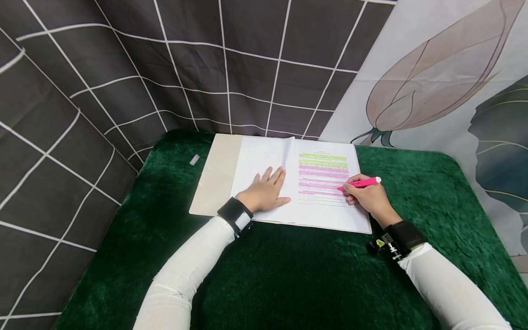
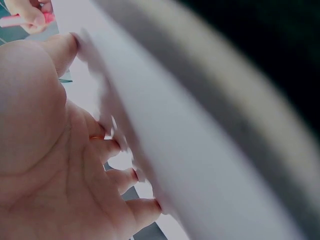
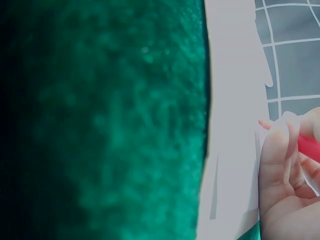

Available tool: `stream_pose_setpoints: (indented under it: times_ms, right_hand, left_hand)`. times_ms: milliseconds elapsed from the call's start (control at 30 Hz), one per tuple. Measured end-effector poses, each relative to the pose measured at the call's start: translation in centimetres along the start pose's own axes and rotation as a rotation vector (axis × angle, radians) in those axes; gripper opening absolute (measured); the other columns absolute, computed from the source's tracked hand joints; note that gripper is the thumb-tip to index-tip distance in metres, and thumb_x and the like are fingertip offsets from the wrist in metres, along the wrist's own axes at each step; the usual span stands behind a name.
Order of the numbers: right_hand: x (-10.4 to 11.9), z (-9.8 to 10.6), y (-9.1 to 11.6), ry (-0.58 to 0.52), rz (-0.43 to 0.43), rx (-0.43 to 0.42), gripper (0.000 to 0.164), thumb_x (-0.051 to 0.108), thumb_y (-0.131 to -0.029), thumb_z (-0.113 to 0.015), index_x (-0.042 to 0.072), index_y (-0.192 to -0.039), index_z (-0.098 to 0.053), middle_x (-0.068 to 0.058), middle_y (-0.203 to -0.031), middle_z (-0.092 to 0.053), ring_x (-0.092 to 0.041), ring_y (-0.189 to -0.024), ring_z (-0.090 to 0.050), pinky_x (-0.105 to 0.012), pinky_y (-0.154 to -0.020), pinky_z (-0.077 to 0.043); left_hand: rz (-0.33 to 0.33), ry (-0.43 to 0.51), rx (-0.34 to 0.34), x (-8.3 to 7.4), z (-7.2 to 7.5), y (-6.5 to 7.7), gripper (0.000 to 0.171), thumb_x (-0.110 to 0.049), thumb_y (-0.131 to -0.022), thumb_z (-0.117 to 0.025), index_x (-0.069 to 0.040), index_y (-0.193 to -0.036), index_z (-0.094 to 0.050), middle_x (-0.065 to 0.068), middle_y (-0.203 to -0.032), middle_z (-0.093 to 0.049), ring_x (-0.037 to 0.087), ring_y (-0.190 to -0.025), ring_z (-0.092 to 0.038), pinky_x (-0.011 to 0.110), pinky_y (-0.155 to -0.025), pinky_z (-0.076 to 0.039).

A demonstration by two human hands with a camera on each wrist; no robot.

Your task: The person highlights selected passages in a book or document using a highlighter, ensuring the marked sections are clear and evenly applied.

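My right hand (image 1: 367, 196) pinches a pink highlighter (image 1: 367, 182), its tip at a text line on the printed page (image 1: 323, 215). Yellow-green highlighting covers the upper lines there and pink covers lines below them; the lowest lines are unmarked. With fingers spread, my left hand (image 1: 267, 190) rests on the blank left page (image 1: 264, 153). In the left wrist view the fingertips (image 2: 150, 206) press on the paper. The right wrist view shows the fingers (image 3: 275, 155) curled around the pink highlighter (image 3: 308, 148). Both pages lie open on a pale folder (image 1: 214, 183).
A small whitish translucent piece (image 1: 195, 159) lies left of the folder on the green velvet-like tablecloth (image 1: 264, 270). Behind the table hang a dark grid-patterned cloth (image 1: 198, 64) and a pale cloth with a large leaf print (image 1: 429, 82).
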State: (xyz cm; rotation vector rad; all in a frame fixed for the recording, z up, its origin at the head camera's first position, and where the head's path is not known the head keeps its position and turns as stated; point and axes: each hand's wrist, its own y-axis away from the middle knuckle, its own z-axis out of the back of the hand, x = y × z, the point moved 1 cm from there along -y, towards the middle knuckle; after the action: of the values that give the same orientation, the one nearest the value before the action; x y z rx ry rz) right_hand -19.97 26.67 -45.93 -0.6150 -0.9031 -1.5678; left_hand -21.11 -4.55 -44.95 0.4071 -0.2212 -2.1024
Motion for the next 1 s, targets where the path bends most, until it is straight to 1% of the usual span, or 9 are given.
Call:
stream_pose_setpoints:
  times_ms: [200,333,533,833,1000]
  right_hand:
    - [-0.19,0.14,0.00,-0.034,-0.004,-0.005,0.038,0.037,-0.091,-0.066,0.003,-0.105,-0.060,-0.006,-0.081,-0.071,-0.010,-0.059,-0.064,-0.020,-0.052,-0.054]
    - [-0.33,0.25,-0.05,-0.050,-0.001,-0.005,0.036,0.034,-0.091,-0.067,0.002,-0.105,-0.060,-0.007,-0.083,-0.072,-0.010,-0.058,-0.063,-0.020,-0.052,-0.055]
    - [-0.45,0.49,-0.04,-0.039,0.006,-0.005,0.037,0.036,-0.091,-0.066,0.002,-0.105,-0.059,-0.010,-0.085,-0.071,-0.010,-0.058,-0.063,-0.020,-0.052,-0.055]
    - [-0.57,0.67,0.03,-0.034,-0.020,-0.019,0.037,0.036,-0.091,-0.067,0.003,-0.105,-0.060,-0.005,-0.080,-0.071,-0.011,-0.058,-0.063,-0.021,-0.051,-0.054]
    - [-0.72,0.94,0.11,-0.042,-0.019,-0.014,0.037,0.034,-0.091,-0.067,0.002,-0.107,-0.060,-0.007,-0.082,-0.071,-0.011,-0.059,-0.064,-0.021,-0.053,-0.055]
  left_hand:
    - [0.004,0.003,0.002,-0.01,0.09,0.05,0.085,-0.059,-0.099,-0.034,-0.008,-0.157,0.001,0.008,-0.165,0.003,0.034,-0.148,0.004,0.058,-0.118,-0.012]
    - [0.003,0.001,0.004,0.01,0.09,0.03,0.085,-0.059,-0.099,-0.033,-0.008,-0.157,0.001,0.009,-0.165,0.003,0.034,-0.148,0.004,0.058,-0.118,-0.012]
    - [0.007,-0.006,0.002,-0.02,0.14,0.03,0.085,-0.059,-0.099,-0.034,-0.008,-0.157,0.001,0.008,-0.165,0.003,0.034,-0.148,0.004,0.059,-0.117,-0.012]
    - [0.010,-0.002,0.003,-0.10,0.15,0.07,0.085,-0.059,-0.099,-0.034,-0.008,-0.157,0.002,0.008,-0.165,0.003,0.034,-0.148,0.004,0.058,-0.118,-0.011]
    - [0.010,-0.002,0.005,-0.13,0.19,0.10,0.085,-0.059,-0.099,-0.034,-0.008,-0.157,0.001,0.008,-0.165,0.003,0.034,-0.148,0.005,0.058,-0.118,-0.011]
